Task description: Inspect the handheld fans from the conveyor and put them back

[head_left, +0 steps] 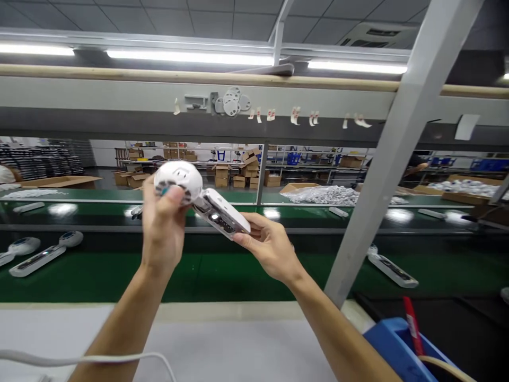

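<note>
I hold a white handheld fan (191, 191) up at chest height over the green conveyor belt (222, 276). My left hand (163, 228) is closed around the fan's round head, thumb on its grille. My right hand (270, 246) grips the lower end of its open handle (222, 215), where inner parts show. More white fan units lie on the belt: two at the left (37, 257) and one at the right (392, 269).
A grey slanted post (382, 170) rises right of my right arm. A blue bin (401, 345) with a red tool sits at lower right. A white cable (91, 359) crosses the pale bench. Cardboard boxes and a pile of white parts (322, 195) lie beyond.
</note>
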`<state>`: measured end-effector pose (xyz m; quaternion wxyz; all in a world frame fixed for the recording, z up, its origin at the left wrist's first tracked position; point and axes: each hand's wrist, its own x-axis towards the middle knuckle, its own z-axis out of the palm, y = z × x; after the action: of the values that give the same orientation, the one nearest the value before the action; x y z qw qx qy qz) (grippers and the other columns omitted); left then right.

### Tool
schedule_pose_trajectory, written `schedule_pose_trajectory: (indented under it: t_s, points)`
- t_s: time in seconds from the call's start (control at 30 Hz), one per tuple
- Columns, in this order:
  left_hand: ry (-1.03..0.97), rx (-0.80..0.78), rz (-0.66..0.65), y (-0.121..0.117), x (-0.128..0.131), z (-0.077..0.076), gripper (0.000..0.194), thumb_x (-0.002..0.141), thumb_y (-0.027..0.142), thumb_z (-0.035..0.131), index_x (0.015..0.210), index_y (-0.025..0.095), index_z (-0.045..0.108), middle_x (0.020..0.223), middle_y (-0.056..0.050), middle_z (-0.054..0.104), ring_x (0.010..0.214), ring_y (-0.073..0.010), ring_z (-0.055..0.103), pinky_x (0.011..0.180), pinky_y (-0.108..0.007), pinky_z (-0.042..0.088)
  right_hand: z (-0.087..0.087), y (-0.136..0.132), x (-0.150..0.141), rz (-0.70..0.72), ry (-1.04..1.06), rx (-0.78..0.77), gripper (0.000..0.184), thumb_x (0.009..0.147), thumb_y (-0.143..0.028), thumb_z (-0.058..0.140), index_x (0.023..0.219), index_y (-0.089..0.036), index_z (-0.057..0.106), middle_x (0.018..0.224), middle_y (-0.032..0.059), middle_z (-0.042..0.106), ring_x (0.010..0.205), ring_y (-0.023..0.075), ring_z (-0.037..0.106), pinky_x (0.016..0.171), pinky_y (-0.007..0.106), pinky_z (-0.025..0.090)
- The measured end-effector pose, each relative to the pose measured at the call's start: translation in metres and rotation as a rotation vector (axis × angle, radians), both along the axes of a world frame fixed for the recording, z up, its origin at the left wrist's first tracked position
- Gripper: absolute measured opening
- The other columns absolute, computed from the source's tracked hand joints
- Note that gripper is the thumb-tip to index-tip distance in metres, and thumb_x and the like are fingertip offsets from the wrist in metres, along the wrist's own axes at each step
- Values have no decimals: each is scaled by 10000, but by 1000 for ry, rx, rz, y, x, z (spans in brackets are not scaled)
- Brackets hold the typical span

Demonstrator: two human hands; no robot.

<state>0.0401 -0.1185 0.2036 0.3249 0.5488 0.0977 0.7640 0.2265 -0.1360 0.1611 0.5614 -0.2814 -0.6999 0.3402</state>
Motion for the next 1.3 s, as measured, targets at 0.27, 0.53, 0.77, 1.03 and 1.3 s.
schedule_pose_trajectory:
  t_s: [0.27, 0.53, 0.77, 1.03, 1.3]
  points:
    - [52, -433, -143, 11, 16, -14, 383, 687, 374, 830, 906, 126, 638, 825, -64, 668, 806, -233, 665, 714, -316, 572, 1, -2, -7, 146, -163, -82, 352, 905, -367, 672, 1213, -197, 681, 1039, 34, 720, 976, 211, 673, 891, 331, 523]
    - [529, -291, 502, 50, 6, -40, 316, 647, 356, 784, 874, 152, 702, 879, -56, 697, 941, -283, 651, 795, -319, 518, -14, 31, 49, -272, -1073, -453, 599, 898, -454, 611, 1449, -247, 497, 1464, 98, 516, 1284, 301, 536, 983, 369, 464]
    - [685, -539, 285, 100, 16, -83, 505, 582, 239, 829, 1041, 147, 641, 954, -50, 696, 885, -256, 652, 735, -310, 501, -46, 69, 85, -524, -1170, -801, 420, 845, -356, 673, 1134, -52, 654, 1171, 246, 656, 1053, 394, 655, 805, 445, 524]
    - [811, -771, 226, 132, 29, -152, 388, 773, 137, 751, 1122, 107, 583, 930, -49, 658, 781, -169, 635, 715, -297, 539, -111, 89, 64, -619, -848, -882, 283, 564, -236, 804, 751, -151, 608, 809, 115, 681, 828, 308, 704, 541, 298, 531]
    - [1034, -888, 583, 162, 1, -195, 457, 879, 270, 691, 1271, 115, 516, 1210, -133, 546, 1133, -283, 545, 986, -482, 469, -90, 95, 66, -355, -180, -842, 123, 670, -139, 697, 722, -117, 588, 579, 39, 592, 540, 164, 609, 447, 230, 502]
